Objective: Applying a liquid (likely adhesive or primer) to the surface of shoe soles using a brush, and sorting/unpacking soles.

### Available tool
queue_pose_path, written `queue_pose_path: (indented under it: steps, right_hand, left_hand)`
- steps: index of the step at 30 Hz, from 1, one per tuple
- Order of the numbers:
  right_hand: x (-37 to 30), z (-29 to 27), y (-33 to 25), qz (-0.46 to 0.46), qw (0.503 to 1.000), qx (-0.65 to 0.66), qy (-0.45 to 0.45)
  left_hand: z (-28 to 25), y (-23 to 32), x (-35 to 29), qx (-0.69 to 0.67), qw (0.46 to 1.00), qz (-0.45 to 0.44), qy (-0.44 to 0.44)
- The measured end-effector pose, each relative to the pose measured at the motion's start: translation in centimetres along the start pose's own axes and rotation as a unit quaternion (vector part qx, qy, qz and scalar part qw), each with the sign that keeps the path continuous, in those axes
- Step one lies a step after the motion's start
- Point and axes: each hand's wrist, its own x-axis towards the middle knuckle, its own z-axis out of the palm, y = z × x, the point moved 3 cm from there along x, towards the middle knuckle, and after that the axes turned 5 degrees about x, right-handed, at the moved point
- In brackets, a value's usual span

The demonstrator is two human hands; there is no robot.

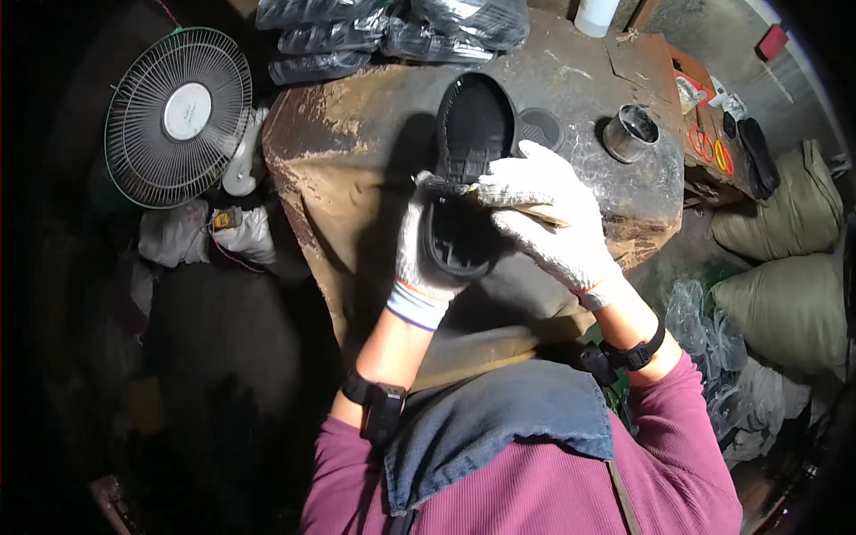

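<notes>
A black shoe sole [476, 120], its hollow side facing up, is held lengthwise over the worn table [392, 116]. My left hand [417, 245], in a white knitted glove, wraps round its left edge at the waist and near end. Also gloved, my right hand [562, 209] comes over the right edge at the sole's middle. Its thumb and fingers are pinched together there; a thin pale-yellow piece shows between them, too hidden to name. Beyond that hand a dark rounded flat piece [541, 127] lies on the table.
An open metal cup [631, 134] stands at the table's right. Plastic-wrapped black bundles [392, 36] are stacked at the far edge, near a white container [596, 16]. Red-handled scissors [701, 143] lie on the right-hand shelf. A fan [187, 111] stands left; green sacks [780, 214] sit right.
</notes>
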Motion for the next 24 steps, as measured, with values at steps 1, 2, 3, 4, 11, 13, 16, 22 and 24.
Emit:
queue_pose_path:
  steps: [1,2,3,4,11,13,16,22,24]
  right_hand:
    - [-0.1,0.2,-0.7,-0.008,1.000,0.017,-0.013]
    - [-0.1,0.2,-1.3,-0.004,1.000,0.023,-0.018]
    - [0.1,0.2,-2.0,-0.018,0.998,0.035,-0.047]
    - [0.2,0.4,-2.7,-0.032,0.996,0.048,-0.075]
    - [-2.4,-0.5,-1.7,-0.011,0.987,0.084,-0.137]
    - [-2.3,-1.0,-0.5,-0.025,0.979,0.130,-0.158]
    - [-2.0,0.1,-1.9,0.306,0.880,0.362,-0.027]
    - [0.8,2.3,-2.0,0.226,0.936,0.251,-0.094]
    - [1.4,2.5,-2.6,0.230,0.949,0.201,-0.081]
  left_hand:
    - [-0.7,0.5,-0.1,-0.076,0.997,-0.009,0.026]
    - [-1.3,0.7,-0.2,-0.079,0.996,-0.004,0.033]
    - [-1.3,1.1,0.0,-0.043,0.999,0.020,0.017]
    - [-1.3,1.7,0.1,-0.007,0.999,0.045,0.001]
    - [0.0,5.8,0.2,0.115,0.992,0.021,-0.047]
    - [0.7,7.9,-0.5,0.225,0.973,0.027,-0.041]
    - [2.8,9.8,-1.9,0.416,0.908,0.042,0.008]
    - [2.8,9.3,-2.1,0.859,0.455,0.234,0.003]
    - [5.3,7.4,-2.5,0.903,0.179,0.388,-0.037]
